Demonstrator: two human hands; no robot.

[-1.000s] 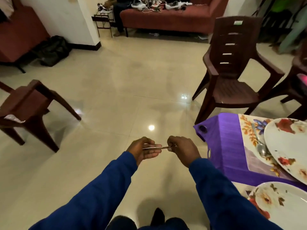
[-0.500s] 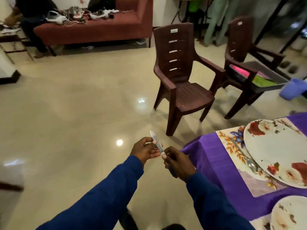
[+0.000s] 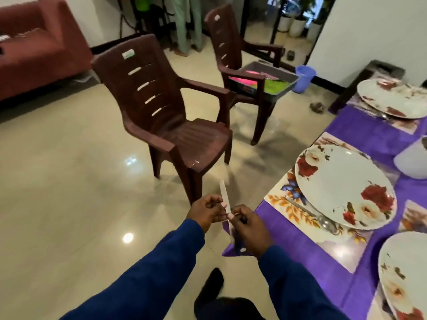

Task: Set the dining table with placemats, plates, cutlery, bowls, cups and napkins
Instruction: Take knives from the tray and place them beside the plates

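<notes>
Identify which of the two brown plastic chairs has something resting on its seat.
The farther chair, nearer the doorway: a grey tray with pink and green items sits on it. The nearer chair has a bare seat.

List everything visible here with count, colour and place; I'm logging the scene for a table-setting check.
knife: one, silver blade, held in both hands
plates: three, white with red flowers, on the table
placemats: floral, under the plates
spoon: one, silver, left of the middle plate
tablecloth: purple, over the table
white container: one, right edge
chairs: two, brown, on the floor
tray: one, grey, on the far chair
bucket: one, lilac, by the wall
sofa: red, top left
left hand, right hand: blue sleeves
</notes>
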